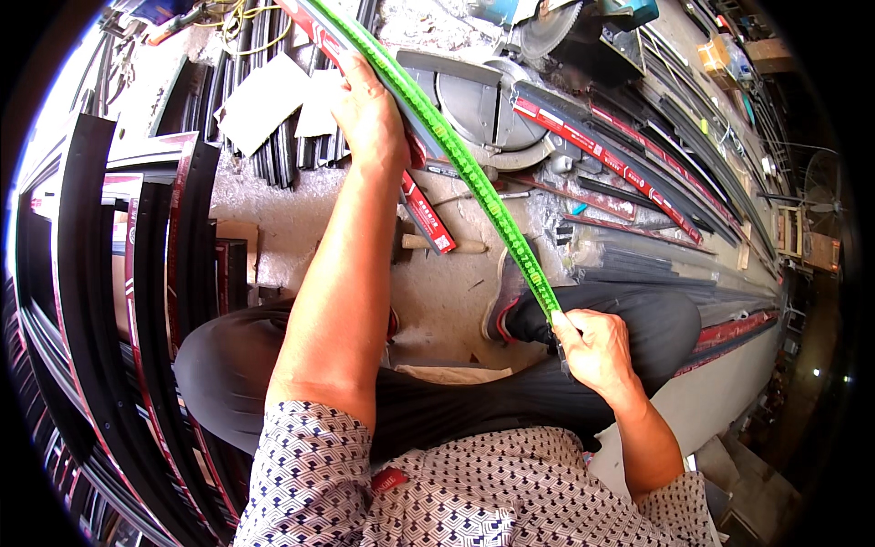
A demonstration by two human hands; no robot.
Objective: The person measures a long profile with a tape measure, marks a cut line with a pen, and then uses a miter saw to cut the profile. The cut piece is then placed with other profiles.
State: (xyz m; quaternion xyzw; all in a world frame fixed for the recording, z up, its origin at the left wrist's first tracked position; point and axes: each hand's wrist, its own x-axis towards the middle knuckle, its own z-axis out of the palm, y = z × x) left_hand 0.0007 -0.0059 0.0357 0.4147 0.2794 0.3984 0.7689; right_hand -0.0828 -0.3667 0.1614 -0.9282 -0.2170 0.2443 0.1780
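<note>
1. The green measuring tape [465,173] ran slantwise from the upper edge of the view, past the left hand [372,118], down to the right hand [594,351].
2. The right hand's thumb and fingers were pinched together on the tape's lower end, just above the right knee [661,324].
3. The left hand's fingers were closed on a red-and-grey strip [319,32] beside the tape's left edge; whether they also pressed the tape, I could not tell.
4. Between the knees and the saw base [469,109] lay a patch of floor [437,310], the open room below the tape, with a wooden handle [460,245] jutting into it.
5. On the left, upright dark profiles [82,273] walled that side, their edges near the left knee [223,365].
6. On the right, red-labelled strips [620,164] slanted outward from the saw, well apart from the left hand.
</note>
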